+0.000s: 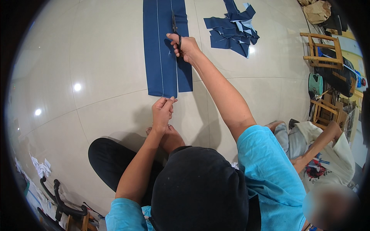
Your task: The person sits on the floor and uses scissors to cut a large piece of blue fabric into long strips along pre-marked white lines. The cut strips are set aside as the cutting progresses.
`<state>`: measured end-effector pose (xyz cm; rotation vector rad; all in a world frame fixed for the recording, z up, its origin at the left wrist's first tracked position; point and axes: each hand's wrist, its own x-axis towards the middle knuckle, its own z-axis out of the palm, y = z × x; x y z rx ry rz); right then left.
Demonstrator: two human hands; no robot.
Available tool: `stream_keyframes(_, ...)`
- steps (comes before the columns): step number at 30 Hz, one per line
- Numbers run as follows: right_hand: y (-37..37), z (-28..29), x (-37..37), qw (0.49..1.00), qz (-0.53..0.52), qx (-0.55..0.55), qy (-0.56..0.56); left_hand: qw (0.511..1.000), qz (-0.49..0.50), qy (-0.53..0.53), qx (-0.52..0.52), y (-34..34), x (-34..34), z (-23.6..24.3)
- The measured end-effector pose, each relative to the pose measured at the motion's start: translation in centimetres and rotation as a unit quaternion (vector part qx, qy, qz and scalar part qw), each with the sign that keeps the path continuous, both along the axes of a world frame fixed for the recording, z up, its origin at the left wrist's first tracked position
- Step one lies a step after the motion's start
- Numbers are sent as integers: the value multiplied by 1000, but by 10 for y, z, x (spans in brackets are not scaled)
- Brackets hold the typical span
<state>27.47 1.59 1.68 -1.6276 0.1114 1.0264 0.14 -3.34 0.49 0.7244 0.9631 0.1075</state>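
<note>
My right hand point(185, 47) was stretched far out over the floor, fingers threaded through the handles of a pair of dark scissors point(175, 29) and closed around them; the blades pointed away from me along a long strip of navy fabric point(162, 57) lying flat on the pale floor tiles point(96, 57). My left hand point(162, 111) sat close in, thumb and fingers pinched shut on the near end of that strip, at its right corner, holding it taut. The fabric carried pale chalk lines running lengthwise. On the right-hand line, I judged the cloth already parted from the near edge up to about the scissors: the narrow right band hung slightly lower and apart from the main panel. Beyond the blades the strip ran out of view at the far edge, so how much of that line remained uncut I could not tell. The left chalk line looked untouched. Further right and far, a pile of cut navy pieces point(231, 30) with paler undersides lay spread on the tiles, well apart from the strip. Right of me, another person point(327, 154) sat on the floor, near wooden chairs point(322, 48) and clutter. White scraps point(40, 167) lay near left.
</note>
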Motion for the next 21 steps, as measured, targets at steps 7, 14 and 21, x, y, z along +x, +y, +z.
stream_keyframes(7,0,-1,0,1000,7,7,2,1000,3,1,1,0,1,-1)
stream_keyframes(14,2,2,-2,1000,10,-1,-7,1000,2,2,-3,1,-1,-2)
stream_keyframes(21,1,-1,4,1000,8,2,-6,1000,2,-1,0,0,1,0)
